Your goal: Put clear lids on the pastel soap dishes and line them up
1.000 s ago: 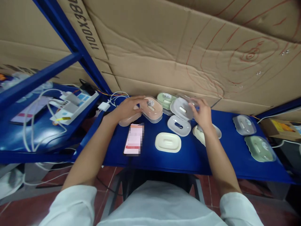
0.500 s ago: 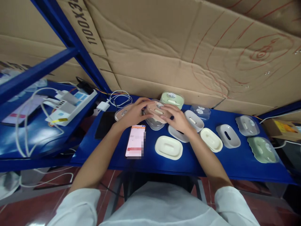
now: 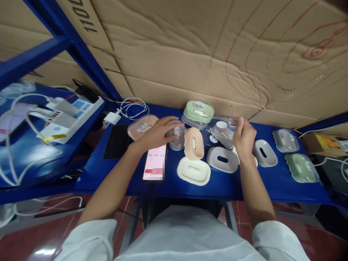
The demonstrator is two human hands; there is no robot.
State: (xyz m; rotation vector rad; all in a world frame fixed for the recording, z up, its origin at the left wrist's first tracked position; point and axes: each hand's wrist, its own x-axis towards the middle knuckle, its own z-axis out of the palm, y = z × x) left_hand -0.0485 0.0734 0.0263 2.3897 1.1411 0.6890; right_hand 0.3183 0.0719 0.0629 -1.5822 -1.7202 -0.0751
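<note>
Transparent plastic lid point(image 3: 223, 132) was clamped at its right edge between the fingers of the right hand point(image 3: 245, 137). The left hand point(image 3: 161, 132) had its fingers apart over a clear cover point(image 3: 176, 144), which lay beside the peach dish point(image 3: 194, 144) on the worktop point(image 3: 272, 186).

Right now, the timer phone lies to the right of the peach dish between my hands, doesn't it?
Not quite: the head view shows the timer phone to the left of the peach dish, which is between your left hand and right hand.
</note>
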